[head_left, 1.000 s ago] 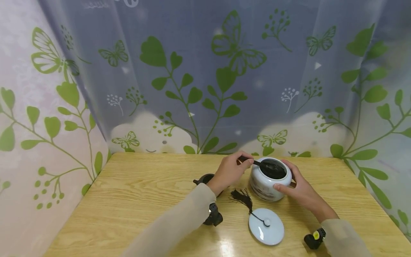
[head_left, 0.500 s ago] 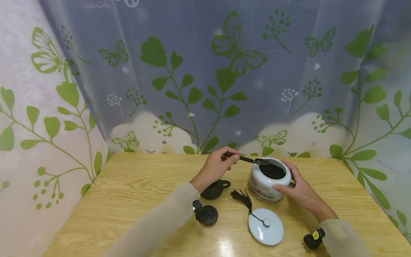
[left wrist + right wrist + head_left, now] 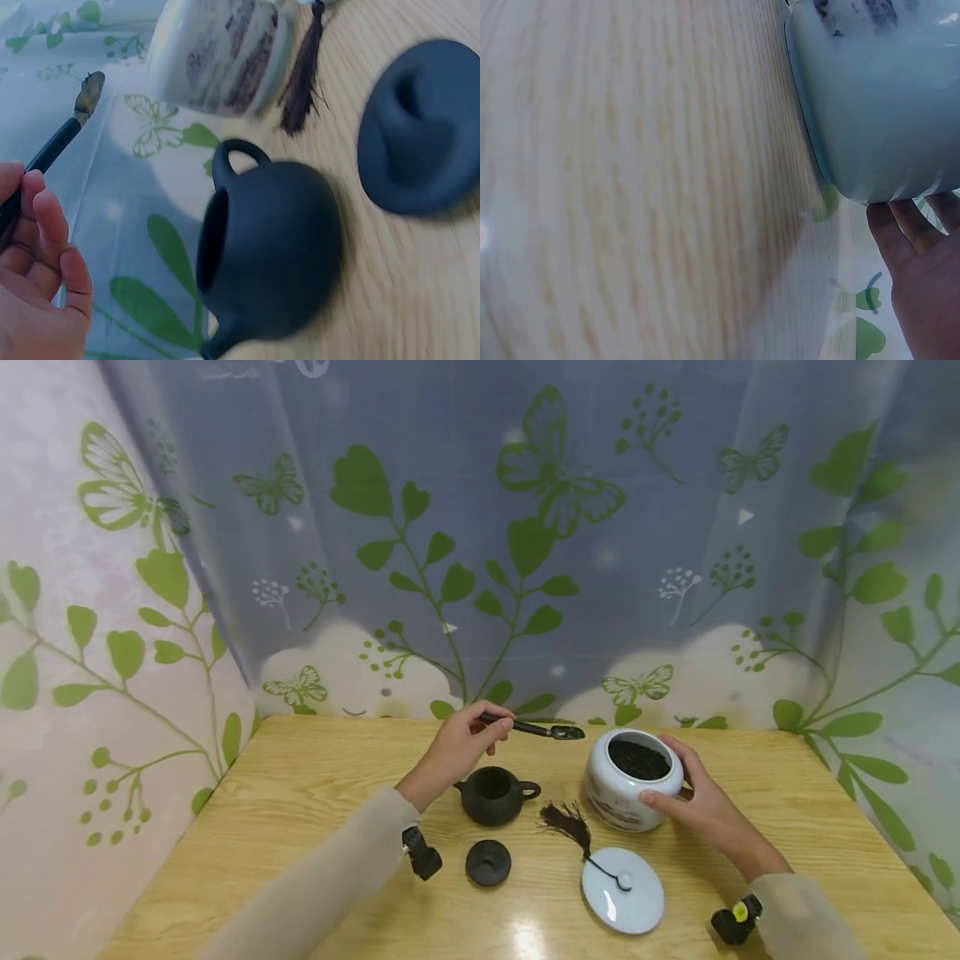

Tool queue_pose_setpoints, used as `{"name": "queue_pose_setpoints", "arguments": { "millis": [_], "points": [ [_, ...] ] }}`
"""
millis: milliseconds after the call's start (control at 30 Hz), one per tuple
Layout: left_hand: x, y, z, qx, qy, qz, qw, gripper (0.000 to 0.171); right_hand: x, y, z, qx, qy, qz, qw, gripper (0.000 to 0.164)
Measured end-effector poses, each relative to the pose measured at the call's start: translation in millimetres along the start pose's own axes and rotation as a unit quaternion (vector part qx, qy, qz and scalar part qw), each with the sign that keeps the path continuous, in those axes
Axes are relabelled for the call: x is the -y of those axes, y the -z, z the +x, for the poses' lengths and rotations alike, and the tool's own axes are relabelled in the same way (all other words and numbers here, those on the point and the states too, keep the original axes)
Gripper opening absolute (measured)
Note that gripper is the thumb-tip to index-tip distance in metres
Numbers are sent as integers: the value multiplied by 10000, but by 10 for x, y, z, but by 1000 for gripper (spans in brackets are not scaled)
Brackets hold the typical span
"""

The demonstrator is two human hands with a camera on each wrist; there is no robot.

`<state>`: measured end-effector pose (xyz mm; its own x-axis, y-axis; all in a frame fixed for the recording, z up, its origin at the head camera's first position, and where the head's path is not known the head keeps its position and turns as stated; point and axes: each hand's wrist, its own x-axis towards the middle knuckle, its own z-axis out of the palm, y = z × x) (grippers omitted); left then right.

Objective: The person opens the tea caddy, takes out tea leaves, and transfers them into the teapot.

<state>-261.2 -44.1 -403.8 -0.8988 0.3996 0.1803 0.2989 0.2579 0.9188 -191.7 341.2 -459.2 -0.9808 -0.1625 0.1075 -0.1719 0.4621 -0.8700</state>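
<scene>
We find the left hand [image 3: 453,750] pinching the scoop [image 3: 534,728], its loaded end in the air between pot [image 3: 491,810] and jar [image 3: 617,800], while the right hand [image 3: 708,802] grips the jar's side. In our judgement, a rolled wrist or a knock against the pot's narrow mouth would shed the load onto the desk [image 3: 315,777]. We count one scoop, one pot, one jar, one black lid [image 3: 487,865], one white lid [image 3: 633,903], one tassel [image 3: 567,824], two hands.
</scene>
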Motion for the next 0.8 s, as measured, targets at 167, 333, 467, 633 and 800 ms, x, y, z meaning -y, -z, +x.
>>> {"name": "queue_pose_setpoints", "arguments": {
  "millis": [167, 333, 467, 633, 800],
  "points": [
    [88, 97, -45, -39, 106, 88, 9999, 23, -9, 1, -5, -15, 26, -22, 10000, 97],
    [148, 180, -75, -110, 110, 124, 9998, 23, 9, 3, 1, -24, -15, -64, 10000, 98],
    [186, 243, -95, -124, 121, 86, 9998, 25, 23, 7, 5, -46, -19, -67, 10000, 98],
    [229, 311, -133, -110, 170, 3, 9998, 27, 24, 8, 5, -32, -38, -108, 9999, 98],
    [282, 380, -176, -111, 151, -7, 9998, 28, 23, 6, 4, -13, -43, -113, 9999, 99]
  ]
}}
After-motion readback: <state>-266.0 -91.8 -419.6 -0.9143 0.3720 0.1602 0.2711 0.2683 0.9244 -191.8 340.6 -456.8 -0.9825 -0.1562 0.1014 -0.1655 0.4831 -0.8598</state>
